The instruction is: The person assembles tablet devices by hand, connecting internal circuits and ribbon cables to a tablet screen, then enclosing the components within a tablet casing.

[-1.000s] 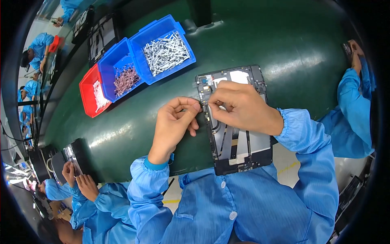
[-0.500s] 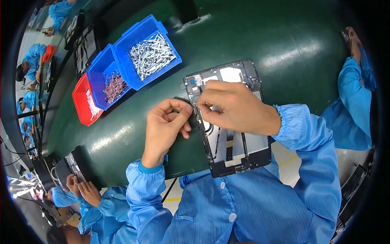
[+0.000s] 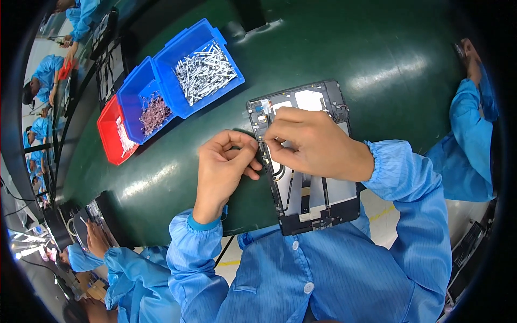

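An opened tablet (image 3: 342,214) lies in front of me, its inside facing up, with black frame, pale inner plate and dark flat cables. My right hand (image 3: 319,143) is over its upper left part, thumb and fingertips pinched together close to the left edge. Just beside that edge, my left hand (image 3: 226,168) has thumb and forefinger pressed together, its other fingers curled. The two pinches are a short way apart. Whatever either hand holds is too small or hidden to make out. The right hand covers part of the tablet.
On the green table (image 3: 377,32) at the upper left stand a blue bin (image 3: 180,105) of white-and-black strips, a second blue bin (image 3: 123,97) of pinkish small parts and a red bin (image 3: 107,145) of white pieces. Co-workers in blue sit left and right; one's hand (image 3: 97,240) touches a dark device.
My hands keep nearly the same pinched pose over the tablet. The view has shifted slightly. At the lower left, a co-worker's hands and arm have moved.
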A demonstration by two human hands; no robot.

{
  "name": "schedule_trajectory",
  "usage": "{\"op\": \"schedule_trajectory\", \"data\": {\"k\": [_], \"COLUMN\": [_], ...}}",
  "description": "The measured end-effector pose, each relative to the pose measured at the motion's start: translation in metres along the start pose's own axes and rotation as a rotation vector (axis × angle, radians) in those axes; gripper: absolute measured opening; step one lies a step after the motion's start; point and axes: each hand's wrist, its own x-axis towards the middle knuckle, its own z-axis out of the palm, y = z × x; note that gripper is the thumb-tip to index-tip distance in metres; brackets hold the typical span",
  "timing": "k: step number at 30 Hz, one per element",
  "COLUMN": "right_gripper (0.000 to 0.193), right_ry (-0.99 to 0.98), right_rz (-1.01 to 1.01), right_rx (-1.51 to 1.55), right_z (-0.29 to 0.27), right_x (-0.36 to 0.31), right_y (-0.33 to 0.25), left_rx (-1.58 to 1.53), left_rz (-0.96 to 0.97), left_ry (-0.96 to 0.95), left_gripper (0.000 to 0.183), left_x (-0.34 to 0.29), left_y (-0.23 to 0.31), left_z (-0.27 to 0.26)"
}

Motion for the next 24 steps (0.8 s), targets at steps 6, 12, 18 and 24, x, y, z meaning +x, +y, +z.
{"op": "schedule_trajectory", "data": {"k": [6, 12, 18, 24], "right_gripper": [0.009, 0.01, 0.01, 0.01], "right_ry": [0.064, 0.051, -0.136, 0.017], "right_rz": [0.063, 0.084, 0.242, 0.097], "right_rx": [-0.03, -0.085, -0.116, -0.308], "right_z": [-0.003, 0.0, -0.019, -0.03], "right_x": [-0.005, 0.001, 0.034, 0.107], "right_y": [-0.007, -0.008, -0.024, -0.02], "left_rx": [0.02, 0.056, 0.089, 0.065], "left_rz": [0.026, 0.038, -0.004, 0.12], "left_ry": [-0.032, -0.126, -0.15, -0.162], "left_gripper": [0.01, 0.011, 0.015, 0.018], "left_x": [0.002, 0.01, 0.016, 0.015], "left_y": [-0.002, 0.001, 0.006, -0.009], "left_z": [0.0, -0.005, -0.004, -0.007]}}
